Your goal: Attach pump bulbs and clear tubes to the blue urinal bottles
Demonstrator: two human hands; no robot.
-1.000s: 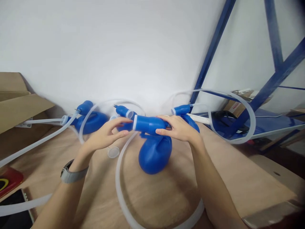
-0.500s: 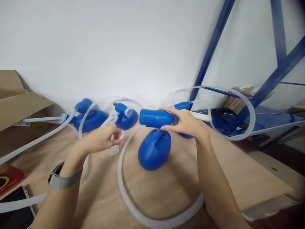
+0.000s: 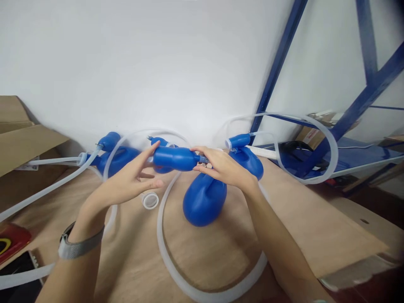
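Note:
A blue plastic cylinder (image 3: pixel 174 158) is held level above the table. My right hand (image 3: pixel 222 167) pinches its narrow right end with the fingertips. At the cylinder's left end is my left hand (image 3: pixel 132 182), thumb and fingers touching the rim. Below the cylinder a blue bulb-shaped bottle (image 3: pixel 204 199) lies on the wooden table (image 3: pixel 303 227). A translucent white tube (image 3: pixel 202 286) loops around the bottle. A small clear cap (image 3: pixel 150 200) lies just under my left hand.
More blue bottles with tubes stand along the wall: one at left (image 3: pixel 117 156), one at right (image 3: pixel 245 156). A cardboard box (image 3: pixel 22 139) is far left, a blue metal rack (image 3: pixel 347 118) at right. A red object (image 3: pixel 12 239) and a dark device lie at the lower left.
The blue cylinder has shifted to the left with my right hand. My left hand came up from near the cap to touch the cylinder's left end.

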